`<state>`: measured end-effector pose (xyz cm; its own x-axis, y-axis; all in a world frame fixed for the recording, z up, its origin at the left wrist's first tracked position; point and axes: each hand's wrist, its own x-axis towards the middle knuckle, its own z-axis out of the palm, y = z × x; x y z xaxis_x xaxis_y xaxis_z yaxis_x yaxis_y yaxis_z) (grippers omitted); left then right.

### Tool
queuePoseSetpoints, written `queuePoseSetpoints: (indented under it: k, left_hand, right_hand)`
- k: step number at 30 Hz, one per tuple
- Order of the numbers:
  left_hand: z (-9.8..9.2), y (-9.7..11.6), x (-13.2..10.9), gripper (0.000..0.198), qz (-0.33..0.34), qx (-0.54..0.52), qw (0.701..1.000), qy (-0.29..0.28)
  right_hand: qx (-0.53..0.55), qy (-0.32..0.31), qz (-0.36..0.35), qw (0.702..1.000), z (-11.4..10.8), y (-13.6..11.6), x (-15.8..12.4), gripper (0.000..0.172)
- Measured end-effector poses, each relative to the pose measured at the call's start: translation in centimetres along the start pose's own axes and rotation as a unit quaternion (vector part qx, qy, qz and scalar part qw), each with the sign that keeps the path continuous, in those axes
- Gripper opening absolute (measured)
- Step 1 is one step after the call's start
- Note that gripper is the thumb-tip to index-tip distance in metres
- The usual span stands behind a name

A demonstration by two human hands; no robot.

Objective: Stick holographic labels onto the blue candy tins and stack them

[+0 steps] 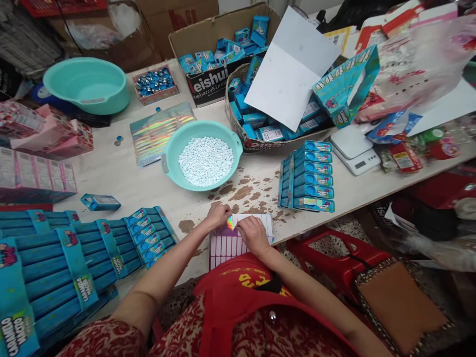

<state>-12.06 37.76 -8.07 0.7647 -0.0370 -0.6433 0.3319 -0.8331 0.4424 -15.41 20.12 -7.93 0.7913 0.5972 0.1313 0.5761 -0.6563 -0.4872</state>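
On the table edge in front of me lies a sheet of white rectangular labels with purple borders [227,247]. A small shiny rainbow-coloured label [231,222] shows between my hands. Its left side meets the pinched fingers of my left hand [219,217], above the sheet's top left. My right hand [254,235] rests over the sheet's upper right, fingers pinched at the label's other side. Just beyond is a turquoise basin [171,168] of small white candies [206,161]. To the right stands a stack of blue candy boxes [307,176].
Packed blue display trays [85,258] fill the near left. A lone blue box [100,202] lies above them. Farther back are a second basin [86,82], a box of blue caps [156,83], cartons of blue boxes [206,91] and a scale [356,151]. A red stool [334,253] is at right.
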Motion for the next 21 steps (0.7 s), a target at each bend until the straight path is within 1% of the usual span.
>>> queuePoseSetpoints:
  k: [2,3,4,5,6,7,8,9,10,11,14,16,18,19,21]
  left_hand:
    - [0.0,0.4,-0.3,0.025,-0.005,0.025,0.999,0.037]
    - [-0.2,0.8,-0.7,0.027,0.005,0.012,0.998,0.062]
    - [-0.4,1.4,-1.1,0.029,0.030,-0.024,0.996,0.080]
    - [-0.6,2.0,-1.7,0.031,0.069,-0.080,0.991,0.082]
    - [-0.9,2.8,-2.3,0.033,0.115,-0.144,0.981,0.062]
    - [-1.1,3.6,-2.8,0.035,0.162,-0.204,0.965,0.018]
    - [-1.3,4.5,-3.3,0.036,0.199,-0.249,0.947,-0.039]
    - [-1.4,5.4,-3.6,0.033,0.221,-0.276,0.931,-0.090]
    - [-1.6,6.3,-3.8,0.028,0.229,-0.287,0.922,-0.123]
    - [-1.8,7.3,-3.8,0.025,0.229,-0.287,0.920,-0.135]
    - [-2.8,10.6,-3.2,0.032,0.239,-0.246,0.933,-0.112]
    - [-3.8,13.0,-2.4,0.029,0.266,-0.226,0.930,-0.118]
    - [-4.9,15.2,-1.5,0.028,0.293,-0.236,0.918,-0.123]
    - [-5.4,16.2,-1.0,0.029,0.304,-0.246,0.913,-0.118]
    - [-5.7,17.7,0.2,0.027,0.322,-0.249,0.908,-0.094]
  right_hand:
    - [0.049,0.009,0.038,0.998,-1.8,-0.1,0.3,0.015]
    - [0.082,0.021,0.062,0.994,-2.9,-0.1,0.4,0.014]
    - [0.116,0.035,0.089,0.989,-4.0,-0.1,0.4,0.014]
    - [0.149,0.048,0.114,0.981,-5.2,-0.2,0.5,0.015]
    - [0.180,0.059,0.137,0.972,-6.4,-0.2,0.5,0.014]
    - [0.205,0.070,0.158,0.963,-7.5,-0.2,0.6,0.014]
    - [0.224,0.081,0.180,0.954,-8.6,-0.3,0.5,0.014]
    - [0.235,0.093,0.202,0.946,-9.5,-0.2,0.5,0.015]
    - [0.239,0.108,0.226,0.938,-10.4,-0.2,0.5,0.015]
    - [0.235,0.127,0.249,0.931,-11.1,0.0,0.4,0.016]
    - [0.174,0.206,0.304,0.914,-12.7,1.0,0.2,0.020]
    - [0.113,0.265,0.315,0.904,-13.7,2.3,0.2,0.021]
    - [0.058,0.318,0.314,0.893,-14.6,4.0,0.4,0.022]
    - [0.039,0.337,0.314,0.887,-15.0,4.9,0.6,0.022]
    - [0.020,0.355,0.322,0.877,-15.5,6.8,1.2,0.021]
